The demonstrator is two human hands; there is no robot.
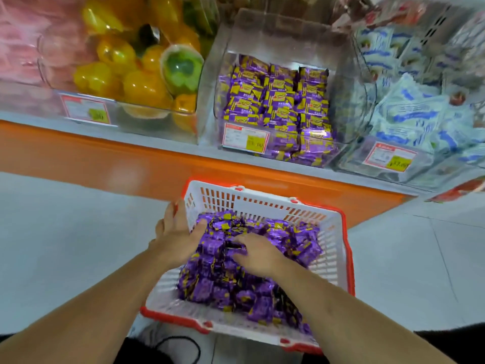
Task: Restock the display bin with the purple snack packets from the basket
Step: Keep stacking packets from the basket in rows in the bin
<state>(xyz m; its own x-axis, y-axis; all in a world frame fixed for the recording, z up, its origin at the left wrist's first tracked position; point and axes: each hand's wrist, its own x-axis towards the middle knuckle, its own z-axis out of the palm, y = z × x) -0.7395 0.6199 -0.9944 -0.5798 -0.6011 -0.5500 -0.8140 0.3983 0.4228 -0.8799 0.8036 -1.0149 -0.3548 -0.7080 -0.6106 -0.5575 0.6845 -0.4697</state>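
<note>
Head view, near to far.

Nearest, at 6 o'clock: two bare forearms reach forward into one white basket (333, 232) with a red rim, standing on the pale floor (65, 232).

Left hand (178, 232): at 9 o'clock of the basket, lying over its left wall. Fingers run down the outside of the wall, thumb inside against the packets. It looks to be steadying or gripping the wall; how firmly, I cannot tell.

Right hand (258, 254): on the middle of the heap, palm down, fingers bent into the packets as if gathering some. Fingertips partly buried and blurred; cannot confirm a closed hold.

Purple snack packets (223, 285): heaped in the basket, covering most of its bottom. Too many, too overlapped to count; several dozen as a guess.

Beyond, at 12 o'clock: orange shelf front (105, 153), then a row of clear bins.

Display bin (349, 82), at 12 to 1 o'clock of the basket: holds matching purple packets (275, 106) in roughly three columns, piled to about half its height. Not countable. One price tag (245, 139) on its front.

Neighbouring bins: yellow and green capsules (131, 74) at 10 o'clock; blue-and-white packets (409, 111) at 2 o'clock; pink goods at far left, blurred. Three price tags seen in all.

Progress, as a judgement: bin partly stocked with room above; basket well filled. Most of the transfer remains.
</note>
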